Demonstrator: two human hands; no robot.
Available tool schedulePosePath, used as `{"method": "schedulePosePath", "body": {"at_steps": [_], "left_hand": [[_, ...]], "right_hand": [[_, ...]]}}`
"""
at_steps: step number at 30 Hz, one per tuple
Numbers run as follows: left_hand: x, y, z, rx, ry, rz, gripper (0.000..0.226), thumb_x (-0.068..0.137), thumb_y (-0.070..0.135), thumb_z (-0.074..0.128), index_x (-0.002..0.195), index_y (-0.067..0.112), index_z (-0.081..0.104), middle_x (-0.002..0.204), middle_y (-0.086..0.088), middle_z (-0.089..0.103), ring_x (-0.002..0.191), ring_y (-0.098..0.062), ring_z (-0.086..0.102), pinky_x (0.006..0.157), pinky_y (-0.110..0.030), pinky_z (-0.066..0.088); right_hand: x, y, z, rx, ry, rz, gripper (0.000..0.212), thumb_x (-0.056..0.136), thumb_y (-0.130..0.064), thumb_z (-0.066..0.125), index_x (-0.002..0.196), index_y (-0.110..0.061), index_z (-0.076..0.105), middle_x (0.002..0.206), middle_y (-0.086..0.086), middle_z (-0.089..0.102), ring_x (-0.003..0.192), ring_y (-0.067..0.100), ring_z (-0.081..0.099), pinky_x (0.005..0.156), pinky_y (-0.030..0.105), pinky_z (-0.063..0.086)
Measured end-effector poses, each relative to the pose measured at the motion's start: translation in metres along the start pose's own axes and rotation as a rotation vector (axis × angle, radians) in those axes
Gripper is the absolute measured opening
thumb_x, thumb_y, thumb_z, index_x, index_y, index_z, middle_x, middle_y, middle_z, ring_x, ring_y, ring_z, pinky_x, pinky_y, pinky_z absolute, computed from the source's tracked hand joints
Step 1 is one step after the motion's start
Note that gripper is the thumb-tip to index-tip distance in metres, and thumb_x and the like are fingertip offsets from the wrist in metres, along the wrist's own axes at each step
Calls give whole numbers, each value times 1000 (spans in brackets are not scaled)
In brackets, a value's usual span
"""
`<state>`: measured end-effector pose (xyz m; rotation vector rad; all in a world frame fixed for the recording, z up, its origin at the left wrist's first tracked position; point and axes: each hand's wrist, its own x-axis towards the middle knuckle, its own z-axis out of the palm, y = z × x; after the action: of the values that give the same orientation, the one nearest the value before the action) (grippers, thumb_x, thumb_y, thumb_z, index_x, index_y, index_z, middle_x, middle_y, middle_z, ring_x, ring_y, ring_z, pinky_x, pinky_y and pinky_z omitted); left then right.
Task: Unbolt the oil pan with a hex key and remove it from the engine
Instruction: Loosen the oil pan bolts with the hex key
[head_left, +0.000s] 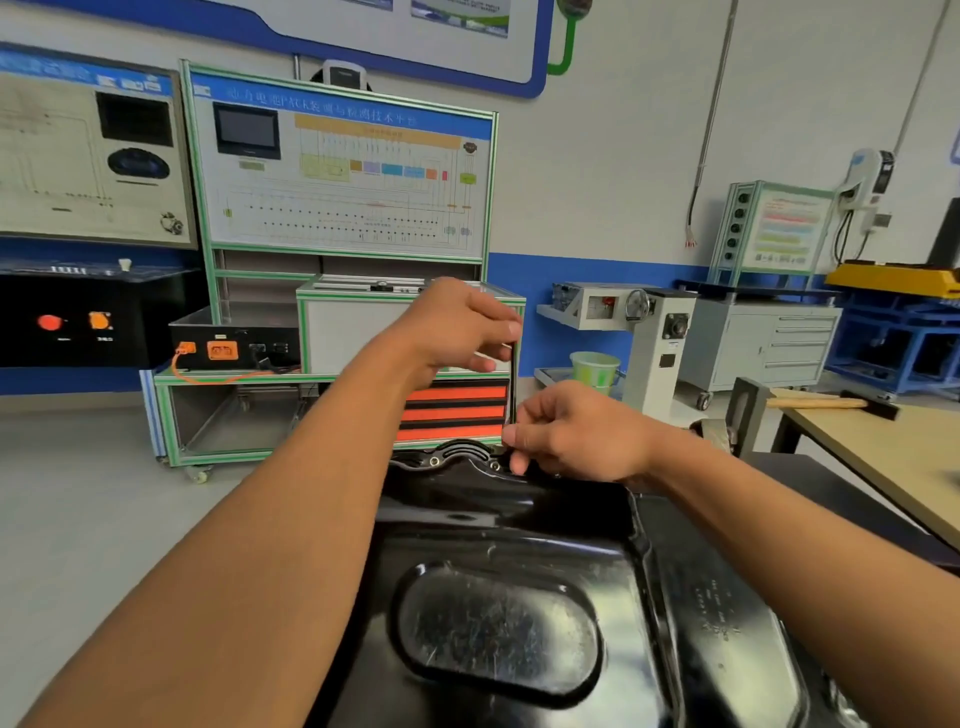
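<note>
unbolting at the far flange of the oil pan, at the pan's twelve o'clock. gripping the top of the near-upright hex key with the left hand, fingers curled round it; pinching the lower shank just above the flange with the right hand. cannot tell about the tip's seating in a bolt head: hidden behind the right fingertips.

probably best: seat the tip fully before turning, keep the shank plumb with the lower pinch, spin from the top in short twirls, ease off at any wobble to avoid rounding the socket. mind the two round spots on the flange at nine o'clock of the right hand: too small to tell bolts from bare holes. leave the black pan in place, filling the view from six o'clock up to centre, until done with every bolt.
</note>
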<state>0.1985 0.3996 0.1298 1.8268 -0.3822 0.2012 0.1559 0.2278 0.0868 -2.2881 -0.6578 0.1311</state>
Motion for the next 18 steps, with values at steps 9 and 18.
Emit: {"method": "schedulePosePath", "body": {"at_steps": [9,18], "left_hand": [[17,-10,36,190,-100,108,20,88,1,69,107,7,72,80,-4,72,71,-11,66,51,-20,54],[14,-13,39,186,-124,147,20,88,0,69,107,5,73,79,-4,71,76,-19,65,51,-21,54]], "right_hand": [[5,8,7,153,81,172,34,96,-18,67,63,-11,65,42,-10,56,34,1,40,38,10,31],[6,6,10,125,63,178,45,95,-25,70,54,-11,57,35,-8,43,31,3,34,36,10,27]]}}
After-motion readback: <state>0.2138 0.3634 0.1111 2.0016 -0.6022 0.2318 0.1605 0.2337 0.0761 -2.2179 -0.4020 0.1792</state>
